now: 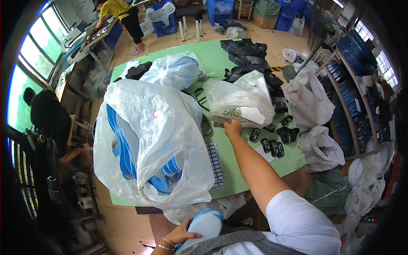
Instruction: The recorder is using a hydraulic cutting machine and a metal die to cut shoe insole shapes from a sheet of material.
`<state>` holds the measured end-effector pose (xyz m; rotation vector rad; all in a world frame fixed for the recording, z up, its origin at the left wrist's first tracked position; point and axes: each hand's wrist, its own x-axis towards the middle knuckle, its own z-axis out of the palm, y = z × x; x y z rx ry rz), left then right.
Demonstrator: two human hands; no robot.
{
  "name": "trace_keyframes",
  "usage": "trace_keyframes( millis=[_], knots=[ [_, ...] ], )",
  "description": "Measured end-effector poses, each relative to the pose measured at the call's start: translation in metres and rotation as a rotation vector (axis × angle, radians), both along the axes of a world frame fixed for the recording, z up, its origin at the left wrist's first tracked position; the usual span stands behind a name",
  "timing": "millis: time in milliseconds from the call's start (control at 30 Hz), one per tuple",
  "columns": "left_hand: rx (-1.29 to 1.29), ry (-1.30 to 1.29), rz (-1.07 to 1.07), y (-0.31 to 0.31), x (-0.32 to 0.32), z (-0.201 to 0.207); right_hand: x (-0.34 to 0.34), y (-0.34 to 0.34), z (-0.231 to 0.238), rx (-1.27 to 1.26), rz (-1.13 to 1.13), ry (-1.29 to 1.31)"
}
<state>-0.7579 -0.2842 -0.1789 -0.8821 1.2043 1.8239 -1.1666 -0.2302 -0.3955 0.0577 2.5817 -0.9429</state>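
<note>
Low at the table's near edge, my left hand (180, 233) grips a stack of white insoles with blue edges (205, 227), thumb on top. My right hand (232, 128) reaches over the green table (231, 178), its fingers closed at the near edge of a clear plastic bag (216, 100) with green-patterned contents. Whatever those fingers hold is hidden. At the left lies a large translucent bag (144, 97), with blue and white insoles (123, 144) showing inside. A sheet of blue-bordered labels (216, 163) lies between this bag and my right forearm.
Black strap rolls (276, 148) sit right of my right hand, black straps (244, 53) behind. A tied bag (172, 70) stands at the far left. White sacks (308, 95) and a rack (352, 106) border the right side. Two people (49, 112) (121, 12) work at left benches.
</note>
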Motion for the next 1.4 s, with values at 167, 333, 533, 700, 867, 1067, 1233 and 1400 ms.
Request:
trace_keyframes(
  millis=[167,333,533,700,867,1067,1233,1400],
  knots=[
    [-0.03,0.254,0.095,0.004,-0.066,0.009,0.065,0.068,0.023,-0.13,0.706,-0.055],
    [0.102,0.56,0.065,0.03,-0.115,-0.019,0.116,0.148,0.077,-0.126,1.247,-0.239],
    [0.326,0.506,-0.276,0.066,-0.141,0.005,0.181,0.275,0.094,0.003,1.001,-0.098],
    [0.31,0.671,-0.508,0.112,-0.153,0.02,0.215,0.366,0.134,-0.003,0.763,0.01],
    [0.615,0.492,-0.61,0.152,-0.129,0.017,0.297,0.434,0.165,0.021,0.5,0.135],
    [0.781,0.331,-0.876,0.183,-0.051,0.057,0.446,0.43,0.206,0.071,0.145,0.279],
    [0.834,0.311,-0.962,0.197,0.034,0.076,0.581,0.419,0.231,0.08,-0.079,0.326],
    [0.942,0.317,-1.2,0.204,0.099,0.095,0.573,0.35,0.282,-0.202,-0.355,0.275]
  ],
)
